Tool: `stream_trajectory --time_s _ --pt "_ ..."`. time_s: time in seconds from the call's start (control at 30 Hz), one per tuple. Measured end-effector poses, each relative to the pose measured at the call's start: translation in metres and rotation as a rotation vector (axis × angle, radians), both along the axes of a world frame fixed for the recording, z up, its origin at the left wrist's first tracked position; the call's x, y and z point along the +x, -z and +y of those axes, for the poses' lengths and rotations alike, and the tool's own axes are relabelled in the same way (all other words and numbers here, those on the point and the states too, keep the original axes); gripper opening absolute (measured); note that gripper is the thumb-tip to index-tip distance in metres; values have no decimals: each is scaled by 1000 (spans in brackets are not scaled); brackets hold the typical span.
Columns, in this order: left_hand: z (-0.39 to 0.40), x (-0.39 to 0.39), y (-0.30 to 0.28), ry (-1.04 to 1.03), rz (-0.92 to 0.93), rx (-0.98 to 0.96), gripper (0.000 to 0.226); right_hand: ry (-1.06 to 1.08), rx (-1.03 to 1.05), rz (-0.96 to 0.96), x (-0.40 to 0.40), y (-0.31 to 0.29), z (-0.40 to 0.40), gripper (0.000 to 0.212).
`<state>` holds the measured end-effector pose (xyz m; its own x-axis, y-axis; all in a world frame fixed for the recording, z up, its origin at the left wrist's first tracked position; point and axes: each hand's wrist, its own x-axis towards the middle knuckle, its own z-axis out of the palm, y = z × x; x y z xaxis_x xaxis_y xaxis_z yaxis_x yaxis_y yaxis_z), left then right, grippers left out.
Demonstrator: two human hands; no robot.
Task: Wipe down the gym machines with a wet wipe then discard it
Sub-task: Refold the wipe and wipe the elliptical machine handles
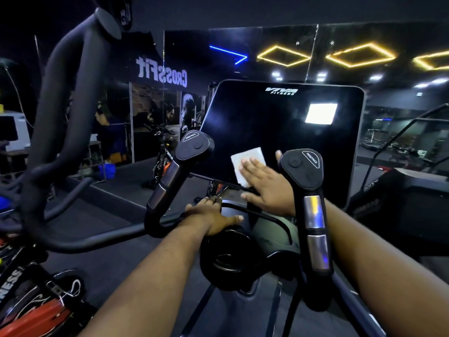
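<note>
A black gym machine stands right in front of me, its big dark screen (272, 122) marked VIVA FITNESS. My right hand (264, 186) lies flat with straight fingers on a white wet wipe (247, 159) and presses it against the lower part of the screen. My left hand (213, 217) rests open on the black console housing (274, 224) below the screen. Two upright handles with RESISTANCE buttons flank my hands, the left handle (192, 149) and the right handle (303, 169). The right handle hides my right wrist.
A tall curved black arm (60, 113) of the machine rises at the left. A red and black spin bike (36, 305) sits at the bottom left. A mirror wall (279, 52) behind the screen reflects lights, posters and another bike (162, 156). Another dark machine (408, 190) stands at the right.
</note>
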<state>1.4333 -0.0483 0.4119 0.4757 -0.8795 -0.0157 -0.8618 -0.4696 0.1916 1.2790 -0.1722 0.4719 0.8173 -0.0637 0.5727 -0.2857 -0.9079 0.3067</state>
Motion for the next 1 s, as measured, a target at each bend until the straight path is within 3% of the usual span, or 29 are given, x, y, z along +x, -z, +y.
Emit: stream_trajectory --time_s 0.1,0.2,0.33,0.47,0.57,0.7,0.8,0.87,0.93,1.0 --pt "0 0 0 4 -8 -10 113 -2 -43 123 -6 -1 0 78" --pt "1 1 0 15 -18 -22 110 49 0 111 -12 -46 -40 66" --pt "-1 4 3 22 -11 -40 109 623 3 -50 -48 -139 -79 90" --pt "-1 5 3 30 1 -25 110 743 113 -116 -62 -161 -85 97" --pt "-1 4 2 29 -9 -19 111 699 69 -65 -49 -134 -66 95" --pt "0 1 0 17 -22 -20 110 514 -125 73 -40 -53 -51 86" --pt "2 -1 -1 16 -26 -23 110 228 147 82 -36 0 -57 85" --pt "3 0 0 16 -32 -31 110 226 55 96 -27 19 -35 85" --pt "2 1 1 21 -36 -39 109 126 59 122 -25 20 -20 84" --pt "2 2 3 21 -40 -43 109 168 61 195 -34 21 -36 81"
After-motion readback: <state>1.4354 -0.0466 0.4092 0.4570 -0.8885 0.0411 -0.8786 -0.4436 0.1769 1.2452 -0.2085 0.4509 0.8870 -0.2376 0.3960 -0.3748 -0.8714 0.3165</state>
